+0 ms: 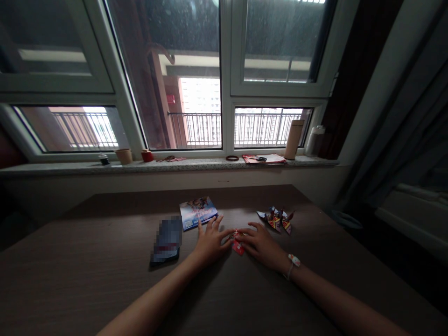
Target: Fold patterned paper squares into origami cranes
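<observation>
A small red folded paper lies on the dark wood-grain table between my two hands. My left hand pinches its left side with the fingertips, and my right hand holds its upper right edge. A white charm bracelet circles my right wrist. Just beyond my right fingers stand several folded paper shapes in red, yellow and purple. A pack of printed paper lies beyond my left fingers, and a pixelated dark phone-like object lies to its left.
A granite windowsill runs behind the table, holding a paper cup, a red roll, a tall tan flask and papers with scissors. Closed windows with a balcony railing beyond stand above it. A dark curtain hangs at right.
</observation>
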